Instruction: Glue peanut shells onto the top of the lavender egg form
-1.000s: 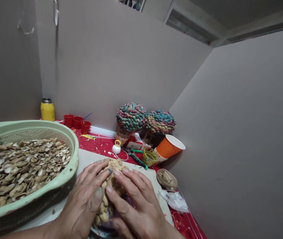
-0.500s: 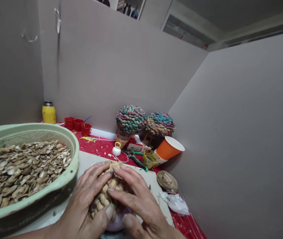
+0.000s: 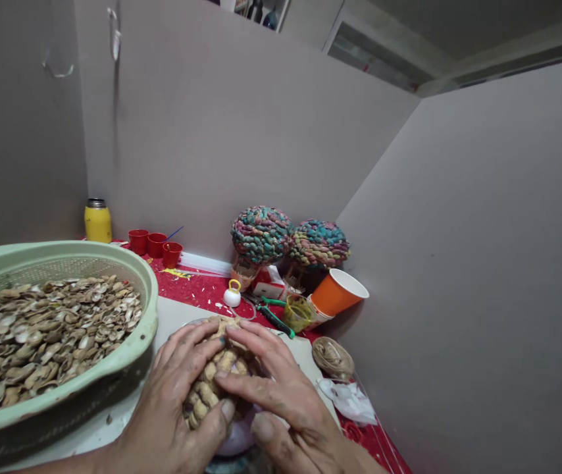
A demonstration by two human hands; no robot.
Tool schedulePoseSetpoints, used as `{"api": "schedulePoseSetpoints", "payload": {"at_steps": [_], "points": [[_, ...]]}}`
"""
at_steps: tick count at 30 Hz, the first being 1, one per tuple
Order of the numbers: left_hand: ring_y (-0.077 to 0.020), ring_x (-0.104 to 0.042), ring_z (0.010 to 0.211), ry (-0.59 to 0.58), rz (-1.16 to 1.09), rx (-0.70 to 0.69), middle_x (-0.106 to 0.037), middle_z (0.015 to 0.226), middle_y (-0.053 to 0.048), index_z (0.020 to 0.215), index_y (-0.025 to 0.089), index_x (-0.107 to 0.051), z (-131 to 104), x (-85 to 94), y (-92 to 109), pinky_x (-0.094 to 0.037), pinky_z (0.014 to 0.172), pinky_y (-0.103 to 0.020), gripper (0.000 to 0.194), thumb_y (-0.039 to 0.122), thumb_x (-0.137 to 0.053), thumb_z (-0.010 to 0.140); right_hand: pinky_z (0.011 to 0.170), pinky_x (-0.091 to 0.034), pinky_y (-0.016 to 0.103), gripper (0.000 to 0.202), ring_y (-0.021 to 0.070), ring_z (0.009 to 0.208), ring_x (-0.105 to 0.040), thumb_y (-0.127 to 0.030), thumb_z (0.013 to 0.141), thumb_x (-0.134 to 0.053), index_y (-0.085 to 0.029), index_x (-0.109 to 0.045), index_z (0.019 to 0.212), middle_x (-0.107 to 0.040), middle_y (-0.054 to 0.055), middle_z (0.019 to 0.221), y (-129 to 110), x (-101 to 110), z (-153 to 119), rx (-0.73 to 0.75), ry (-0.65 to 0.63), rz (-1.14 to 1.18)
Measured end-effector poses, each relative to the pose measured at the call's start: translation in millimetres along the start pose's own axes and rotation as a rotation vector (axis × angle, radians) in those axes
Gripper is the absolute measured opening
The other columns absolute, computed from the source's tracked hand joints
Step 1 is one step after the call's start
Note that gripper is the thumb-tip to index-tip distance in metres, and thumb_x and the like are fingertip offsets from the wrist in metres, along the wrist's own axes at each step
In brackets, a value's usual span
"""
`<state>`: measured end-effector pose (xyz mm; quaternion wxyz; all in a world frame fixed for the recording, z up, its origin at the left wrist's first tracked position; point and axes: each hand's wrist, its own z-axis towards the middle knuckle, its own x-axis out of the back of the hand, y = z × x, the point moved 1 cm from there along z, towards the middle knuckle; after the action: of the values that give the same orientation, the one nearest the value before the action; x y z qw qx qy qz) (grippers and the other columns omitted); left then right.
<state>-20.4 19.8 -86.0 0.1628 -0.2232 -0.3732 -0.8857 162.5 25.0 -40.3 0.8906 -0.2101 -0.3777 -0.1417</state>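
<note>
Low in the middle of the view, both my hands are cupped round a rounded form covered with peanut shells (image 3: 208,388). Beneath the shells a smooth lavender surface (image 3: 237,436) shows, perhaps a balloon. My left hand (image 3: 177,388) presses on its left side, thumb near the bottom of the shells. Across the top and right side lie the fingers of my right hand (image 3: 281,395), its thumb by the lavender part. Smudges mark the fingers. Much of the form is hidden under my hands.
A green basket (image 3: 150,289) of shells stands left. Behind are a yellow bottle (image 3: 98,224), red cups (image 3: 172,254), two colourful balloon-shaped models (image 3: 261,234), green-handled pliers (image 3: 277,320) and an orange paper cup (image 3: 335,294). Twine (image 3: 333,359) and a white plastic bag (image 3: 353,401) lie right. Grey panels enclose the table.
My right thumb has shifted slightly to the right, and a little more of the shells shows between my hands. Both hands keep their hold on the form.
</note>
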Motion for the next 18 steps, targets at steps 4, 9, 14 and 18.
{"api": "schedulePoseSetpoints", "payload": {"at_steps": [4,9,14,18], "points": [[-0.0283,-0.043,0.132,0.002,-0.004,0.016,-0.049,0.143,-0.007,0.131,0.033,-0.039,0,-0.7,0,-0.040,0.107,-0.052,0.047,0.023,-0.054,0.087,0.105,-0.044,0.048,0.039,0.0252,0.131,-0.046,-0.043,0.103,-0.036,-0.024,-0.068,0.113,-0.055,0.010,0.137,-6,7,8,-0.074,-0.033,0.022],[-0.0281,-0.046,0.130,0.032,0.006,0.012,-0.052,0.141,-0.007,0.130,0.032,-0.042,1,-1.2,1,-0.042,0.106,-0.051,0.045,0.022,-0.054,0.087,0.104,-0.044,0.051,0.035,0.0251,0.130,-0.048,-0.039,0.103,-0.039,-0.024,-0.068,0.111,-0.058,0.010,0.134,-9,9,11,-0.121,-0.037,0.044],[-0.0287,-0.046,0.129,0.033,0.031,0.022,-0.052,0.141,-0.008,0.128,0.031,-0.044,0,-2.9,2,-0.042,0.106,-0.051,0.044,0.023,-0.056,0.086,0.107,-0.041,0.052,0.037,0.0245,0.130,-0.047,-0.041,0.103,-0.038,-0.025,-0.070,0.109,-0.059,0.009,0.135,-9,9,13,-0.167,-0.054,0.094],[-0.0293,-0.046,0.130,0.033,0.051,0.033,-0.052,0.141,-0.008,0.128,0.031,-0.043,1,-4.0,1,-0.042,0.105,-0.052,0.045,0.022,-0.056,0.086,0.109,-0.038,0.050,0.030,0.0231,0.130,-0.046,-0.031,0.102,-0.044,-0.024,-0.073,0.103,-0.058,0.009,0.135,-7,9,18,-0.199,-0.067,0.141]]}}
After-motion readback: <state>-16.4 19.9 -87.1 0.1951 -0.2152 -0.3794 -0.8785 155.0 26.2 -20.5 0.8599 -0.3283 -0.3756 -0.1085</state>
